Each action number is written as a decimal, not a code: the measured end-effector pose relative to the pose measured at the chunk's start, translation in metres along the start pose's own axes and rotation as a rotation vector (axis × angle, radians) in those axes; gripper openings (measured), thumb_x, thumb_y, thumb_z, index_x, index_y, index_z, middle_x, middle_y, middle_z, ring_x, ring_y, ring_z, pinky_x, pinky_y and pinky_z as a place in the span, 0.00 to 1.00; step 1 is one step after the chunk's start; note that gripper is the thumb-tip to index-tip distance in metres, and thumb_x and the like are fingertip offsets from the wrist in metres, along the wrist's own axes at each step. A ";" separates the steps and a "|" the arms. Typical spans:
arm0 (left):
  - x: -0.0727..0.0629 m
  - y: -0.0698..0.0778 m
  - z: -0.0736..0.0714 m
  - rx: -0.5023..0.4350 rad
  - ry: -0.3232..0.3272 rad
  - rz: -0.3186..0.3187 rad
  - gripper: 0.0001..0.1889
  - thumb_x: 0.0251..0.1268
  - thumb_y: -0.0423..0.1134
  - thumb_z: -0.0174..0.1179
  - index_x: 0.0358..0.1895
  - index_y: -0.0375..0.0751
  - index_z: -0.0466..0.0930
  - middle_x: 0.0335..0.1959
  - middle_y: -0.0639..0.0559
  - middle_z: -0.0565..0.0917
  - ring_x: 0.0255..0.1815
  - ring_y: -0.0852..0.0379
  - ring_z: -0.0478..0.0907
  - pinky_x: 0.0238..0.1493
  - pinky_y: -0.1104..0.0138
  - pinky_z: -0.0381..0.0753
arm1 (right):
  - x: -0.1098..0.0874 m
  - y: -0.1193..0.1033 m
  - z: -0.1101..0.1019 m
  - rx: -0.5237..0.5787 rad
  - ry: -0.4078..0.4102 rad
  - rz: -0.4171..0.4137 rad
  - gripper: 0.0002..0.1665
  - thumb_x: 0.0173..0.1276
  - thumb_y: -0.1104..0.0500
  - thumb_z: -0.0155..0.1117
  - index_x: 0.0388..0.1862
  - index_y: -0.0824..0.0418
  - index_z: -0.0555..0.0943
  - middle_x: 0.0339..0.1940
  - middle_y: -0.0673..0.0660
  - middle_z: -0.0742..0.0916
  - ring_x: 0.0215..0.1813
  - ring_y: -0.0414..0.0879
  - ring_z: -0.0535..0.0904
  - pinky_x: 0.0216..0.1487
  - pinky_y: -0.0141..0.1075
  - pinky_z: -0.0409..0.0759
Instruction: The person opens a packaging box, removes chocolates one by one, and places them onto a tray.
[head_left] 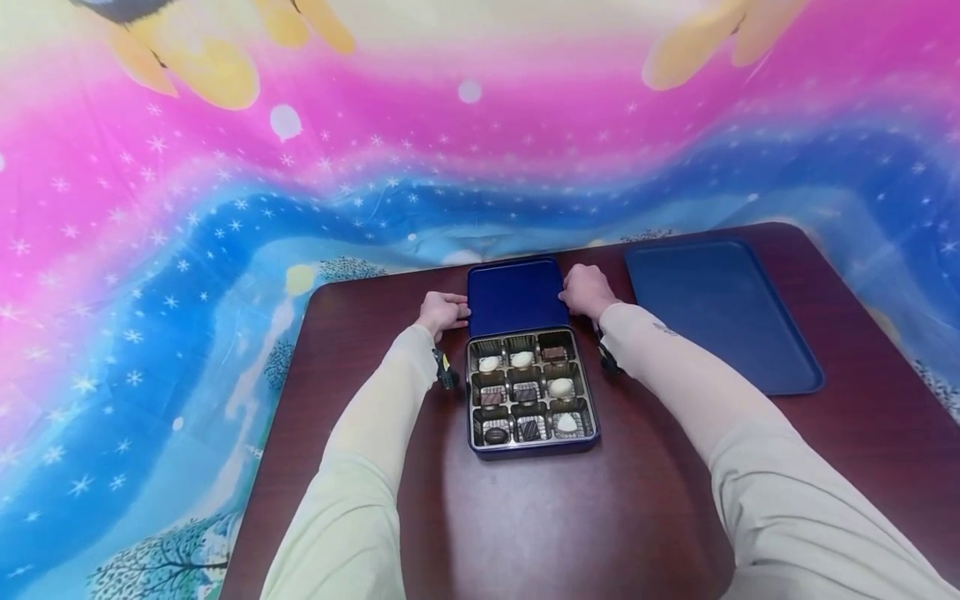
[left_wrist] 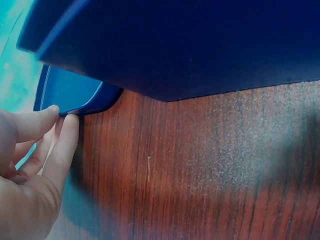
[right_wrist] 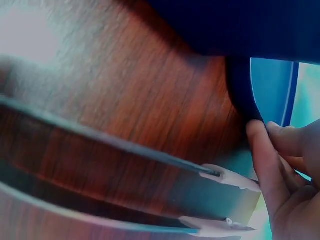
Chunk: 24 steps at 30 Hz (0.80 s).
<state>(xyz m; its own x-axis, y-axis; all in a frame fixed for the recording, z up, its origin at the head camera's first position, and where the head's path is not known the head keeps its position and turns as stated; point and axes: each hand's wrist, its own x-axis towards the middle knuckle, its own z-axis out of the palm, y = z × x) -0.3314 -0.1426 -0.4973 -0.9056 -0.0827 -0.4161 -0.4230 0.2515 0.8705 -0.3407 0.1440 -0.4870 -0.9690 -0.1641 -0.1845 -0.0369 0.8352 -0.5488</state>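
Observation:
A dark blue tin (head_left: 536, 452) of assorted chocolates sits on the table, its divided insert holding dark, brown and white pieces. Right behind it lies its blue lid (head_left: 517, 293), inner side up. At the lid's left edge, my left hand (head_left: 442, 313) pinches the rim between thumb and fingers; the left wrist view shows these fingertips on the lid's rim (left_wrist: 70, 111). My right hand (head_left: 587, 290) pinches the opposite edge, with thumb and forefinger on the lid's rim (right_wrist: 256, 111) in the right wrist view. The tin's side wall (right_wrist: 240, 30) fills the top of that view.
A dark blue tray (head_left: 720, 317) lies on the right of the brown wooden table (head_left: 360, 325), beyond my right forearm. A colourful printed cloth (head_left: 450, 142) hangs behind the table's far edge. Two thin strips with pale ends (right_wrist: 230, 177) cross the right wrist view.

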 end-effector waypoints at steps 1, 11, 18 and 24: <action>0.000 0.001 0.000 0.003 0.001 -0.002 0.17 0.71 0.25 0.59 0.60 0.32 0.81 0.55 0.37 0.85 0.55 0.48 0.84 0.48 0.60 0.87 | 0.001 0.000 0.000 -0.004 -0.004 0.001 0.21 0.75 0.62 0.61 0.19 0.64 0.82 0.16 0.57 0.84 0.23 0.50 0.83 0.34 0.41 0.82; 0.000 0.003 0.000 0.055 -0.018 -0.051 0.21 0.69 0.25 0.61 0.65 0.35 0.78 0.57 0.39 0.83 0.47 0.48 0.86 0.44 0.59 0.88 | 0.000 0.001 0.004 -0.092 -0.030 -0.004 0.20 0.76 0.62 0.59 0.21 0.62 0.82 0.17 0.57 0.84 0.22 0.49 0.82 0.37 0.45 0.83; 0.000 -0.003 0.004 0.023 -0.023 -0.058 0.21 0.69 0.26 0.61 0.64 0.37 0.80 0.50 0.39 0.86 0.38 0.54 0.84 0.46 0.58 0.88 | -0.005 0.003 0.004 -0.138 -0.025 0.003 0.17 0.76 0.62 0.57 0.25 0.62 0.82 0.17 0.56 0.84 0.23 0.50 0.81 0.39 0.47 0.82; -0.012 -0.007 0.006 0.044 0.010 -0.009 0.21 0.76 0.37 0.58 0.68 0.39 0.76 0.56 0.40 0.83 0.51 0.49 0.83 0.49 0.59 0.87 | -0.008 0.001 0.005 -0.119 -0.004 -0.021 0.22 0.79 0.57 0.57 0.24 0.64 0.83 0.19 0.61 0.85 0.19 0.51 0.80 0.34 0.45 0.83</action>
<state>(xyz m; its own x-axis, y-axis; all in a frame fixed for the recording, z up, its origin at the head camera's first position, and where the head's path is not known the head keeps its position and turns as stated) -0.3170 -0.1378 -0.4999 -0.9019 -0.0951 -0.4213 -0.4298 0.2928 0.8541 -0.3316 0.1438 -0.4898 -0.9668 -0.1842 -0.1771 -0.0865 0.8880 -0.4516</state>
